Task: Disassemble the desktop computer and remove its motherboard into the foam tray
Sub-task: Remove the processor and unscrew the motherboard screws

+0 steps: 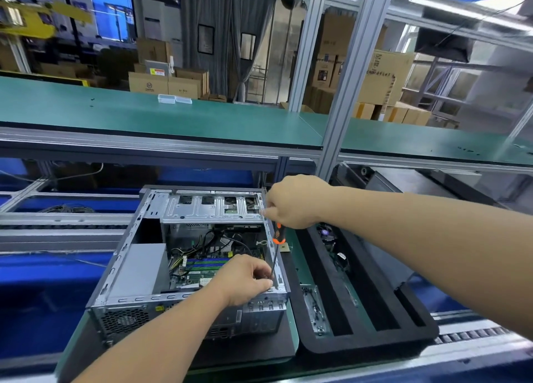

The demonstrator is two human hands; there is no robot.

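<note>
- While the open desktop computer [190, 255] lies on its side on the green tabletop [294, 310], both bare forearms reach in from the lower edge and the right of the view.
- Right hand [294, 202]: raised over the far right corner of the case, knuckles up, its grip closed round the top of a screwdriver [277, 245] with an orange-and-black handle; the thin dark shaft slants down and toward the person.
- Left hand [245, 278]: lowered to the near right corner of the case, fingers curled in a narrow pinching grip at the screwdriver's tip; whether a screw sits between the fingertips cannot be told.
- Case: bare grey sheet metal with slotted rims, a perforated fan grille on the near face and a stamped drive cage [212, 206] across the far end.
- Motherboard [207, 264]: a green board inside the case, with blue and green memory slots and black and yellow cables over it.
- Power supply [141, 267]: a plain grey box at the left of the interior.
- Foam tray [360, 304]: black, soft-edged, with long rectangular slots, just beside the case on the right and holding small parts.
</note>
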